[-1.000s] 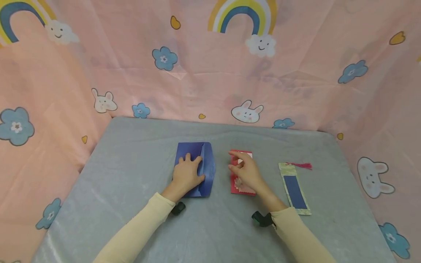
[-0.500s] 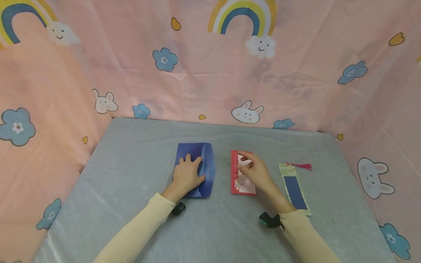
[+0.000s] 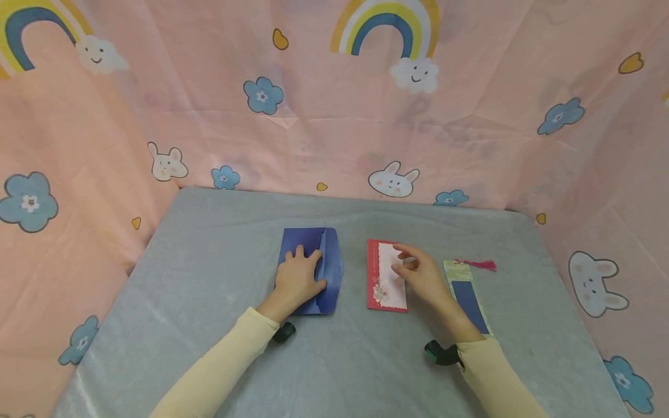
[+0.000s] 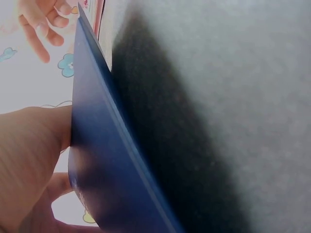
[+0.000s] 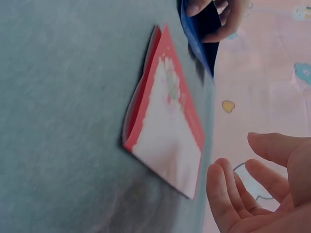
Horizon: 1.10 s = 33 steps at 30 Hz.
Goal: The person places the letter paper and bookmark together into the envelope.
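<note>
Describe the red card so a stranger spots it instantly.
Start at the grey-covered table. Between the blue envelope and the pink-tasselled bookmark lies the red card. Unlike either neighbour, it is red-bordered around a white panel, with flowers near one corner.

My left hand (image 3: 297, 281) hides part of the blue envelope (image 3: 331, 273). My right sleeve (image 3: 496, 374) covers the bookmark (image 3: 467, 299) at its near end. Fine marks (image 3: 373, 261) on the red card (image 3: 389, 290): too small to read.
</note>
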Available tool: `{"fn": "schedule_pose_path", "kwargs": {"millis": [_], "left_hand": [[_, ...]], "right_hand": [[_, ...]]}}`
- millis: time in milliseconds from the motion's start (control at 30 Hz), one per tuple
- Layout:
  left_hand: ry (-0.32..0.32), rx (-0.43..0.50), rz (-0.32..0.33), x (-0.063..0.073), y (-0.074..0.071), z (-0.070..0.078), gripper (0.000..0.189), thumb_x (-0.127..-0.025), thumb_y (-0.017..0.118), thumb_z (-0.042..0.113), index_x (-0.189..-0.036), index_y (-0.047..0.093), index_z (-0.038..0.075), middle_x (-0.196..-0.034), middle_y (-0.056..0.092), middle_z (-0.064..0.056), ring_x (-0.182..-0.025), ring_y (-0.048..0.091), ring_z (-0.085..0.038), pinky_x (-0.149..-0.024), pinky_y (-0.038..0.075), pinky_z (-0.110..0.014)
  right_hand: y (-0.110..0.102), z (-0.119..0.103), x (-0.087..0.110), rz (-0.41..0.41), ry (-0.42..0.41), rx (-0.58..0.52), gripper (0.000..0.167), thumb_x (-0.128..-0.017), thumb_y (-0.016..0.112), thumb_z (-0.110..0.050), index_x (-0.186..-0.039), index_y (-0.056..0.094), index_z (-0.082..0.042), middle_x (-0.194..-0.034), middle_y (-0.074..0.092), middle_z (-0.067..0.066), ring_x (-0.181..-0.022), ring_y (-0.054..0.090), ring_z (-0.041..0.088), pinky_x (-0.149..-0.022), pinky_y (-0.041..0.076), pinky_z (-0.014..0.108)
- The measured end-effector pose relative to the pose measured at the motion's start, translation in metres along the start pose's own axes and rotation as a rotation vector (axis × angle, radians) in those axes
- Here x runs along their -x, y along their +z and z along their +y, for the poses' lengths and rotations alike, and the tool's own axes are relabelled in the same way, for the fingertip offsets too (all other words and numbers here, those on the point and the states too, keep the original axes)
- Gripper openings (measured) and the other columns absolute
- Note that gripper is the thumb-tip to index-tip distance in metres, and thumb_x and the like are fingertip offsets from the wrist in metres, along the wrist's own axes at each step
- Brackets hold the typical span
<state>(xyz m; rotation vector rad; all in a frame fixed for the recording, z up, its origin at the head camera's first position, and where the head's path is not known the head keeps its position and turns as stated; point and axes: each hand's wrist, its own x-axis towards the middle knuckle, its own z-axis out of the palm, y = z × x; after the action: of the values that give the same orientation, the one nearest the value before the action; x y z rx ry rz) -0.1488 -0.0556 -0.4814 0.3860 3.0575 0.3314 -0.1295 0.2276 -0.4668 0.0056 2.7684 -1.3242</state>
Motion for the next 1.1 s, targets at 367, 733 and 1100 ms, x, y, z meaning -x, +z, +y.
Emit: {"fn": "schedule_pose_path", "kwargs": {"millis": [367, 733, 1100], "left_hand": [[0.001, 0.002, 0.001, 0.001, 0.001, 0.0, 0.064, -0.08, 0.076, 0.047, -0.136, 0.058, 0.022, -0.129, 0.057, -0.022, -0.098, 0.059, -0.038, -0.069, 0.056, -0.049], [-0.004, -0.01, -0.004, 0.0, 0.001, 0.0, 0.064, -0.08, 0.076, 0.048, -0.135, 0.059, 0.022, -0.128, 0.058, -0.022, -0.096, 0.059, -0.037, -0.067, 0.056, -0.047], [0.005, -0.016, -0.008, 0.0, -0.001, 0.0, 0.063, -0.08, 0.075, 0.048, -0.135, 0.058, 0.022, -0.125, 0.058, -0.021, -0.092, 0.058, -0.035, -0.065, 0.055, -0.046]], "right_hand": [[-0.002, 0.017, 0.002, 0.034, 0.002, 0.042, 0.048, -0.091, 0.068, -0.012, -0.138, 0.056, -0.006, -0.121, 0.059, 0.022, -0.103, 0.061, 0.033, -0.077, 0.05, 0.025], [0.006, 0.028, 0.002, -0.009, -0.005, 0.174, 0.058, -0.085, 0.076, -0.021, -0.138, 0.056, -0.006, -0.111, 0.057, 0.018, -0.095, 0.053, 0.027, -0.078, 0.043, 0.031], [0.013, 0.027, 0.001, -0.05, -0.04, 0.278, 0.073, -0.081, 0.08, -0.025, -0.144, 0.049, -0.005, -0.098, 0.049, 0.015, -0.088, 0.045, 0.023, -0.07, 0.035, 0.029]]}}
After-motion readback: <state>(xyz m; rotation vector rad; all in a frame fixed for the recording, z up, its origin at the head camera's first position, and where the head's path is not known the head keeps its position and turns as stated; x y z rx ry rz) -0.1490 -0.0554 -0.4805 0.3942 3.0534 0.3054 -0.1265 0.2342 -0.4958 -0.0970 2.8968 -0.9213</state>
